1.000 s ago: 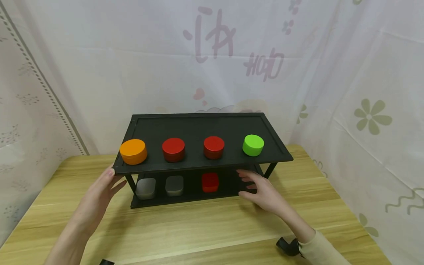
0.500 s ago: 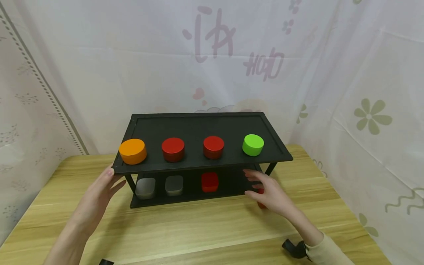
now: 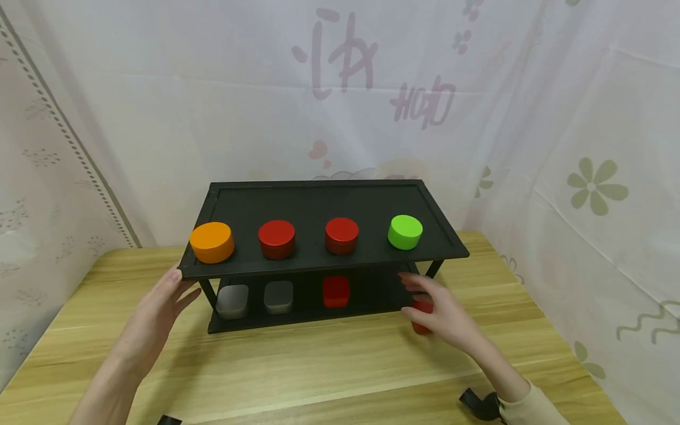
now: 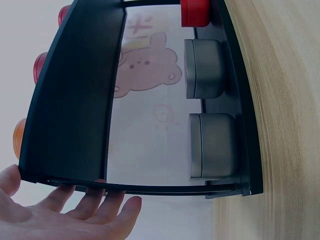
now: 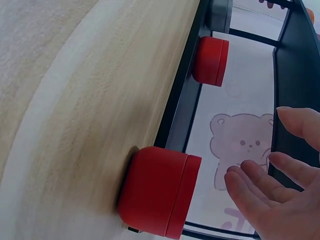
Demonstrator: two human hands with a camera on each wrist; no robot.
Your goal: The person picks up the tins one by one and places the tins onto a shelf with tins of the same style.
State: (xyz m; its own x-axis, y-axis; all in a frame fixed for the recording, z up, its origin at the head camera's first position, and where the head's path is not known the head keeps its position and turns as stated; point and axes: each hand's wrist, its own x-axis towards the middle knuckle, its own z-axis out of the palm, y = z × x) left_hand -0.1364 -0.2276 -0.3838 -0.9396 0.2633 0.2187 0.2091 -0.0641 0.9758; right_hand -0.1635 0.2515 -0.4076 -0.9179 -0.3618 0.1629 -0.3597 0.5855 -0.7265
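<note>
A black two-tier rack (image 3: 319, 203) stands on the wooden table. My left hand (image 3: 156, 316) grips its upper left front corner, thumb at the top edge and fingers along the side in the left wrist view. By the lower right front corner stands a red square-sided tin (image 5: 160, 192), partly hidden behind my right hand (image 3: 443, 313) in the head view. That hand's fingers are spread and slightly bent, apart from the tin in the right wrist view. On the lower shelf are another red tin (image 3: 336, 292) and two grey tins, one left (image 3: 232, 301) and one beside it (image 3: 278, 297).
Along the top shelf's front sit an orange round tin (image 3: 212, 242), two red round tins, one left (image 3: 277, 239) and one right (image 3: 342, 236), and a green round tin (image 3: 405, 232). A patterned white curtain (image 3: 255, 106) hangs behind and at both sides.
My right hand has drifted right along the rack's front, uncovering part of the red tin at the lower right corner. My left hand has kept its place on the rack.
</note>
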